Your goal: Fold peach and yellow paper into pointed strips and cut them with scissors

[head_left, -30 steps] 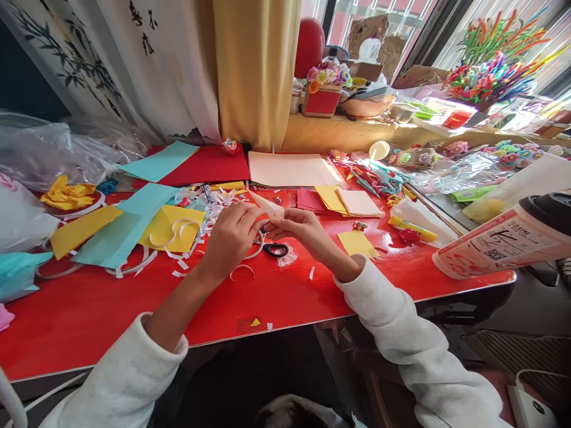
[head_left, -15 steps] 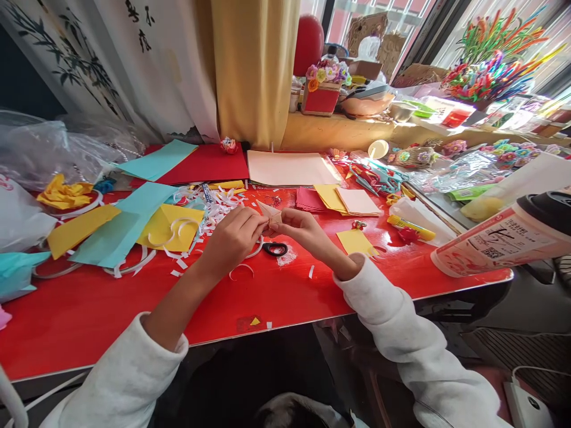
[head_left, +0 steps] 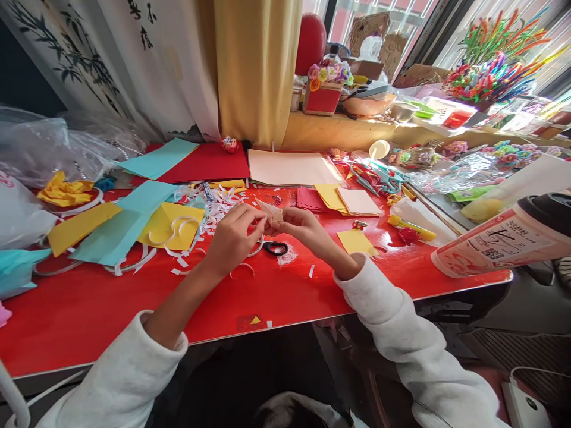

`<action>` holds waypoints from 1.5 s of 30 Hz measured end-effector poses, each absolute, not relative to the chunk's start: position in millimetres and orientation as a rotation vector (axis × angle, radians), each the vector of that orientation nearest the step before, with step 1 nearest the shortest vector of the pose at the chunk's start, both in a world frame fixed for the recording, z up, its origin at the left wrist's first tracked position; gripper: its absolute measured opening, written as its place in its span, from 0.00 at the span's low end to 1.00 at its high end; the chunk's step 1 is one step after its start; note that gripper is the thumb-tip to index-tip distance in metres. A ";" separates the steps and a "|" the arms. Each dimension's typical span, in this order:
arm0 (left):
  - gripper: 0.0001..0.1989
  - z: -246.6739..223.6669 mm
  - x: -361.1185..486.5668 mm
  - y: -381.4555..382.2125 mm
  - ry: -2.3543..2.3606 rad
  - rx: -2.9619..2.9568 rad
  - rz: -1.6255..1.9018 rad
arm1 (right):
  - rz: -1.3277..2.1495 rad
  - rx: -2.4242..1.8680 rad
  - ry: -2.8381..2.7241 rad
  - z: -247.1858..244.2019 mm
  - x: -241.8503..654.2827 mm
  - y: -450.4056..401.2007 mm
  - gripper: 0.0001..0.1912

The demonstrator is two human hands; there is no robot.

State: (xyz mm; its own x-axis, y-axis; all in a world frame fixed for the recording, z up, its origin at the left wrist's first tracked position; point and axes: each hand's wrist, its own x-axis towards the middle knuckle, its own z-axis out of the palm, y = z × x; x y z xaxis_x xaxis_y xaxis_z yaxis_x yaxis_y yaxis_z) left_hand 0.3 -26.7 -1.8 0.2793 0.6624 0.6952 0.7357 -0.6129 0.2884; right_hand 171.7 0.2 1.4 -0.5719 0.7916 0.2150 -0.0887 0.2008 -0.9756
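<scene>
Between my two hands is a small folded piece of pale pink paper [head_left: 270,213], creased to a point at its far left corner. My left hand [head_left: 237,236] is closed, its thumb and fingers pinching the paper's near left side. On the other side my right hand [head_left: 303,230] grips the paper between thumb and fingers. Part of the paper is hidden behind the fingertips. Just below the hands lie scissors with a black handle [head_left: 275,248], their blades mostly covered from view. Stacked red, yellow and pale pink squares [head_left: 359,202] sit beyond my right hand.
White paper scraps [head_left: 218,208] are heaped behind my left hand. Yellow and blue sheets [head_left: 129,223] lie to the left, a yellow square [head_left: 357,242] and a glue stick [head_left: 411,227] to the right. A large paper cup [head_left: 504,235] leans at the table's right end.
The left fingers have shifted slightly on the folded paper and the thumb shows more. My right hand has hardly moved, and the paper stays in both hands.
</scene>
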 end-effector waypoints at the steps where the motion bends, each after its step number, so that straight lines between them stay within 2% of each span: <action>1: 0.08 -0.8 0.8 -27.2 -1.373 -2.451 -1.287 | 1.471 -0.663 -1.720 1.4 171.7 0.4 0.10; 7: 0.08 7.4 0.9 -29.2 -1.560 -2.541 -1.482 | 1.479 -0.684 -1.702 4.3 172.6 0.2 0.10; 10: 0.08 5.3 -1.8 -25.0 -1.762 -2.397 -1.754 | 1.472 -0.707 -1.692 5.8 171.9 -1.0 0.11; 12: 0.14 0.9 -3.7 -20.0 -1.963 -2.256 -2.015 | 1.469 -0.705 -1.682 5.4 170.3 -1.6 0.11; 14: 0.20 -3.2 -4.4 -15.6 -2.109 -2.361 -2.228 | 1.476 -0.707 -1.687 4.0 168.2 -1.9 0.10; 17: 0.16 -4.0 -2.8 -13.8 -2.044 -2.680 -2.393 | 1.506 -0.720 -1.707 1.8 165.7 -2.1 0.09; 20: 0.13 0.1 0.0 -16.7 -1.918 -2.709 -2.522 | 1.536 -0.724 -1.703 1.1 165.0 -2.3 0.09; 33: 0.18 6.4 1.2 -21.0 -2.059 -2.563 -2.650 | 1.500 -0.701 -1.681 2.4 166.8 -2.7 0.10; 38: 0.12 5.9 2.9 -21.8 -2.019 -2.453 -2.808 | 1.539 -0.692 -1.667 6.6 169.2 -4.3 0.10; 45: 0.13 3.8 3.7 -21.8 -2.023 -2.470 -2.740 | 1.579 -0.719 -1.633 7.6 168.1 -5.7 0.10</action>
